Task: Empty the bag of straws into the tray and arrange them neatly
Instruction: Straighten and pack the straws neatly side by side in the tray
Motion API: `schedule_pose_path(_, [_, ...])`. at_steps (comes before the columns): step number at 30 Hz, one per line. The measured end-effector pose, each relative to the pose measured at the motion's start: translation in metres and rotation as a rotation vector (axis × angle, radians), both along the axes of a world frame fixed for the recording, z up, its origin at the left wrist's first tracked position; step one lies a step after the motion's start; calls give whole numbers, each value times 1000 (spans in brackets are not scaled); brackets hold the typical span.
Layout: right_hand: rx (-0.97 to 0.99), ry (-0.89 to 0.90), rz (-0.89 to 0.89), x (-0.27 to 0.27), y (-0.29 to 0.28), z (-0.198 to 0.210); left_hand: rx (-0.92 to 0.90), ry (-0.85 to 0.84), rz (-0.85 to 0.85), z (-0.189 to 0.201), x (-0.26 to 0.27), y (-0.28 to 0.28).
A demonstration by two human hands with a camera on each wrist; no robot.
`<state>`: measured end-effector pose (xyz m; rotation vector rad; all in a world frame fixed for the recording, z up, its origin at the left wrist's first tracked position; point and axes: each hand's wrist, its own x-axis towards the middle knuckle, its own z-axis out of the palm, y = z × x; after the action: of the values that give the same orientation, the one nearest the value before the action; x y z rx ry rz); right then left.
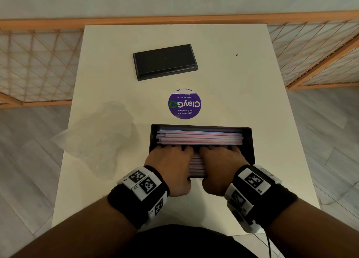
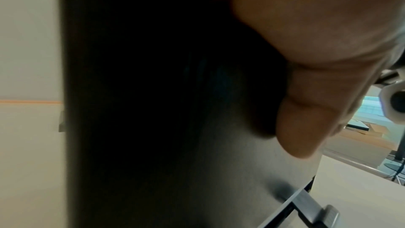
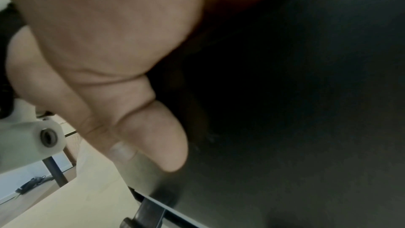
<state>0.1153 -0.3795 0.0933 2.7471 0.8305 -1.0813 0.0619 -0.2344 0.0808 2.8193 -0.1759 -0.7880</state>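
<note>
A black tray (image 1: 251, 141) sits at the near middle of the white table, filled with pink and blue striped straws (image 1: 200, 136) lying crosswise in a fairly even stack. Both hands are over its near half, side by side. My left hand (image 1: 171, 161) and right hand (image 1: 220, 161) curl their fingers down into the straws, while the thumbs lie outside against the tray's near wall. The left wrist view shows the thumb (image 2: 306, 127) on the dark tray wall (image 2: 153, 127). The right wrist view shows the same: thumb (image 3: 153, 136) on wall (image 3: 285, 127). The clear plastic bag (image 1: 97, 135) lies crumpled left of the tray.
A flat black lid or box (image 1: 165, 61) rests at the far middle of the table (image 1: 242, 94). A round purple sticker (image 1: 184, 104) is stuck between it and the tray. Wooden lattice screens stand beyond both sides of the table.
</note>
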Motion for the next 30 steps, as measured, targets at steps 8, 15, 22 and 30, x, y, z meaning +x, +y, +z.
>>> schedule_pose_path(8, [21,6,4,2,0,1,9,15,6,0,0,-1])
schedule_pose_path(15, [27,-2,18,0,1,6,-6,-40,-15,-2,-1,-3])
schedule_pose_path(22, [17,11,20,2,2,4,-7,-24,-25,0,1,-6])
schedule_pose_path(30, [-34,-11,-4,1,0,9,20,-15,18,0,-3,2])
